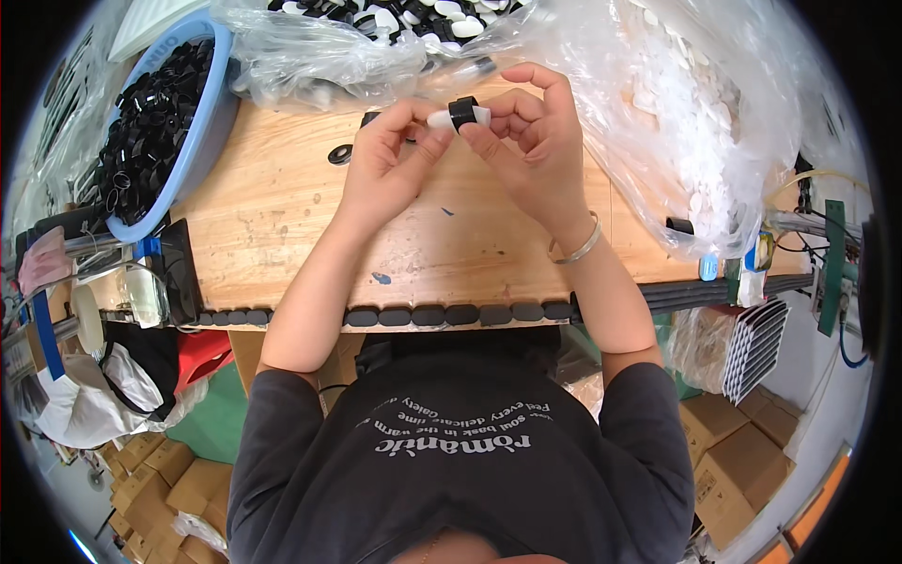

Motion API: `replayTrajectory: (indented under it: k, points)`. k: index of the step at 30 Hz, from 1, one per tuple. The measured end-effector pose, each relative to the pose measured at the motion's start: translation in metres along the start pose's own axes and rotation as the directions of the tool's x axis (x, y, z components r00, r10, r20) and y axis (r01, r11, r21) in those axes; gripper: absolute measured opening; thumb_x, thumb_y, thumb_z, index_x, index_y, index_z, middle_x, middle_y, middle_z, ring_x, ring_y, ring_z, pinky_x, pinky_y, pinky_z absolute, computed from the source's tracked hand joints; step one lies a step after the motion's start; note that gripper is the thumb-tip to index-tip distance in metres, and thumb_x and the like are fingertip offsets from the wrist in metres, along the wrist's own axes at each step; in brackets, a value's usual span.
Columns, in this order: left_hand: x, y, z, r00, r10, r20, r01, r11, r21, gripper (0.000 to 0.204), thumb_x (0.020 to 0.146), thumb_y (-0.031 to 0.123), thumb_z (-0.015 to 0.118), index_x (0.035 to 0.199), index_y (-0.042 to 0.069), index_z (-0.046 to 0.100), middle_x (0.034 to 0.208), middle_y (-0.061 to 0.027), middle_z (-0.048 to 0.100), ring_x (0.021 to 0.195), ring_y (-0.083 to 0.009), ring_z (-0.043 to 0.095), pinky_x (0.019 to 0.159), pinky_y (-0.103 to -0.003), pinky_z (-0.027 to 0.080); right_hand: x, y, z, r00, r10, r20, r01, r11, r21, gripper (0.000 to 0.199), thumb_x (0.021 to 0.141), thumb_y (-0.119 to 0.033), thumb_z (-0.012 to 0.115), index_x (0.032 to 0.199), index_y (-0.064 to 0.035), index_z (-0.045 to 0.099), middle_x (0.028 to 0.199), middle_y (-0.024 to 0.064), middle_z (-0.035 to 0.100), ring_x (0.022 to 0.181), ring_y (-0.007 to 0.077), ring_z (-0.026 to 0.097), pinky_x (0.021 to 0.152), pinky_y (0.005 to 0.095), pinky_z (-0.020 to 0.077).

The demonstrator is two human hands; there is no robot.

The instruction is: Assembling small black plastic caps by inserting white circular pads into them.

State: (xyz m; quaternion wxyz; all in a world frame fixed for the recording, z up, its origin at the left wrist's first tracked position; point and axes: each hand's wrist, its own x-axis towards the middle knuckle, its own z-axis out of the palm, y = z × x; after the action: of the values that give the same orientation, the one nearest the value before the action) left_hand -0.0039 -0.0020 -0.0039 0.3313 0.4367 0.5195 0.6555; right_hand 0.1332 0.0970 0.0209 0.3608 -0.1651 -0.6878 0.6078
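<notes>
Over the wooden table (282, 207), my two hands meet around a small white rounded piece (439, 120) with a black band (461, 114) around its middle. My left hand (387, 164) pinches the white piece's left end between thumb and fingers. On the other side, the thumb and fingers of my right hand (540, 146) grip the right end beside the band, with the index finger raised. A black ring (340, 154) lies on the table near my left hand. Another dark piece (371, 118) is partly hidden behind that hand.
At the left stands a blue basin (222, 85) heaped with black bands (150, 122). Clear plastic bags hold black and white pieces (451, 21) at the back and white pieces (681, 122) at the right. Dark oval pads (432, 316) line the table's front edge.
</notes>
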Motion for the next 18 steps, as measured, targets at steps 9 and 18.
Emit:
replayTrajectory:
  k: [9,18]
  points:
    - [-0.007,-0.003,0.006,0.994,0.022,-0.107,-0.038,0.988,-0.148,0.009,0.092,0.005,0.059,0.097,-0.002,0.063,0.094,-0.0031,0.063,0.081,-0.008,0.054,0.074,-0.02,0.042,-0.001,0.001,0.0,0.995,-0.093,0.033,0.094,0.995,-0.032,0.049,0.081,0.004,0.068,0.119,-0.0027,0.037,0.089,0.008,0.065,0.078,0.0093,0.061,0.069,0.0199,0.0498]
    - [-0.003,0.0,0.008,0.997,-0.02,-0.08,-0.005,0.955,-0.297,0.017,0.089,-0.002,0.059,0.105,-0.003,0.061,0.1,-0.006,0.064,0.088,-0.01,0.057,0.078,-0.022,0.044,-0.005,-0.002,0.004,0.967,-0.254,-0.009,0.238,0.92,-0.312,0.043,0.078,0.001,0.073,0.111,-0.0025,0.045,0.089,0.0074,0.066,0.077,0.0088,0.062,0.068,0.021,0.0507]
